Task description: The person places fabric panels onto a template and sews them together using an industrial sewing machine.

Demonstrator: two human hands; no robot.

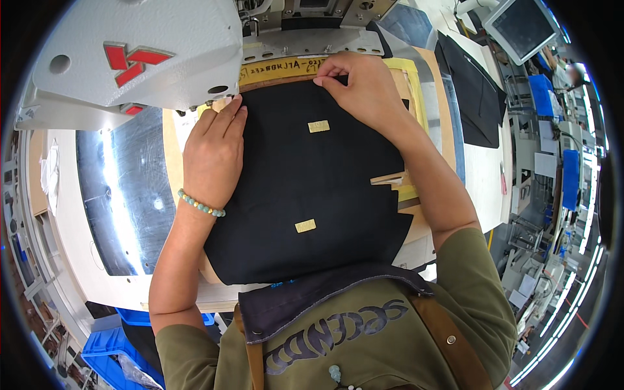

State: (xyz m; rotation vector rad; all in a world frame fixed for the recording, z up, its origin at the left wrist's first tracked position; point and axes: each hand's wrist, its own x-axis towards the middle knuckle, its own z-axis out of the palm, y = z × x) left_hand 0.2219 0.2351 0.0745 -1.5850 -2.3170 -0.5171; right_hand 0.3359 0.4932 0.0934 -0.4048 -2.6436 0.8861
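A black fabric piece [312,175] lies spread in front of me, with two small yellow labels [318,126] on it. Its right edge has a stepped notch. My left hand [213,153], with a beaded bracelet at the wrist, rests palm down at the fabric's upper left corner, fingers stretched out. At the upper right corner, my right hand [364,88] pinches the far edge between thumb and fingers. Beneath the cloth is a flat template board with a yellow border [279,68], which shows along the far and right sides.
A large white sewing machine head [136,52] overhangs the far left, close to my left fingers. A metal plate [120,195] covers the table's left. More black pieces [473,97] lie at right, below a monitor [522,29]. A blue crate [117,354] stands lower left.
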